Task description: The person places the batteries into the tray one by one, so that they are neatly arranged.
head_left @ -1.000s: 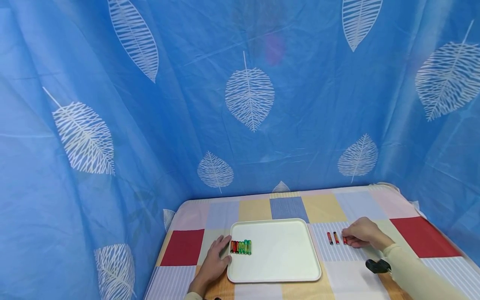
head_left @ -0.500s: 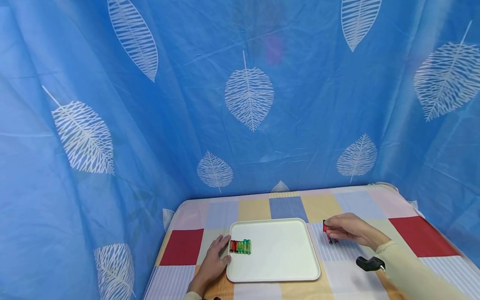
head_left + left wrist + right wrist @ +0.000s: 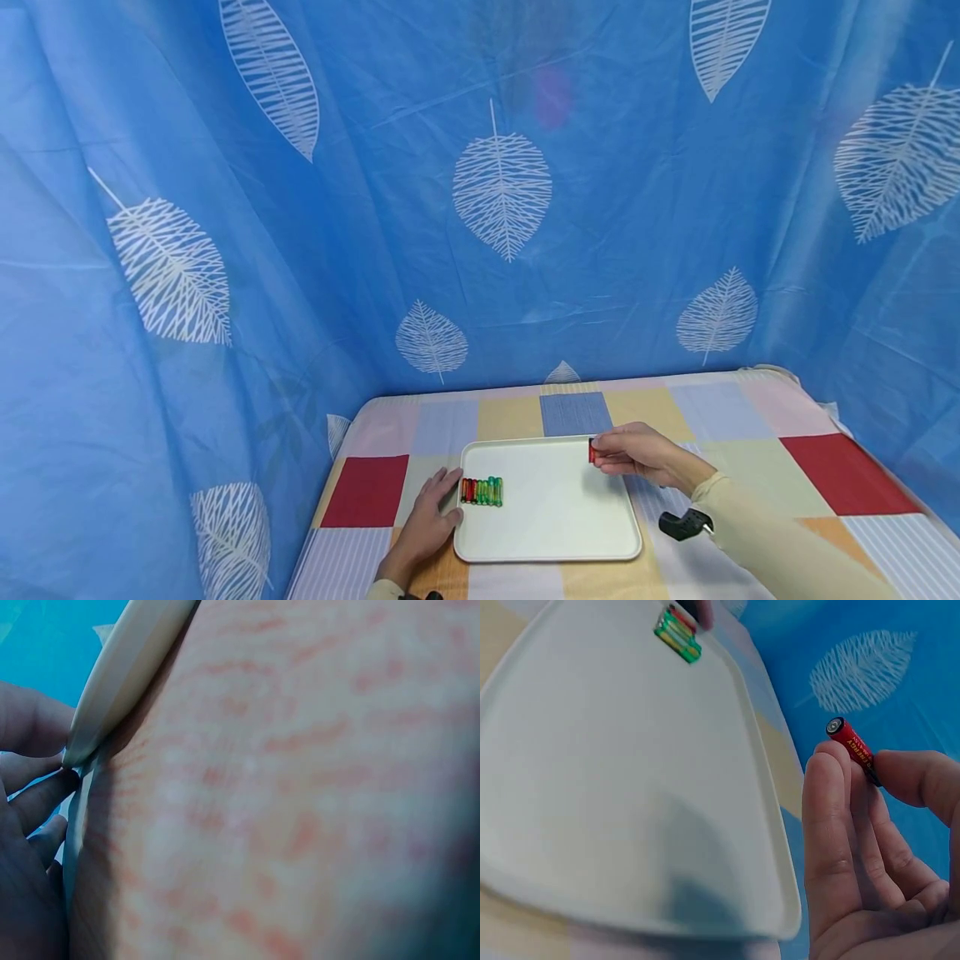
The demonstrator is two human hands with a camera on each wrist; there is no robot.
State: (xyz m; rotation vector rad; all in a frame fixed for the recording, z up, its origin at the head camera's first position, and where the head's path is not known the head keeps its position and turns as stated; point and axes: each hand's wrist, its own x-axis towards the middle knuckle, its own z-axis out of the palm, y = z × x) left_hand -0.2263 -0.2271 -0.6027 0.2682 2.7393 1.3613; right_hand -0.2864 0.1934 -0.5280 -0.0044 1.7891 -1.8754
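Observation:
My right hand (image 3: 637, 450) pinches a red AAA-style battery (image 3: 854, 750) between thumb and fingertips, above the right back part of the cream tray (image 3: 555, 533). In the right wrist view the battery's flat end faces the camera, and the hand's shadow falls on the tray. My left hand (image 3: 430, 525) rests at the tray's left edge, fingers and thumb touching the rim (image 3: 112, 682) in the left wrist view. Just inside that edge lies a side-by-side row of batteries, with red batteries (image 3: 468, 491) on the left and green batteries (image 3: 490, 492) on the right.
A patchwork tablecloth (image 3: 517, 417) covers the table. Blue curtains (image 3: 600, 250) with white leaf prints hang behind it and along the sides. A black wrist device (image 3: 686, 525) sits under the right sleeve (image 3: 757, 533), and the right hand and wrist hide the cloth beside the tray.
My right hand has picked up a red battery from the right of the tray and carried it left over the tray. The left hand stays at the rim.

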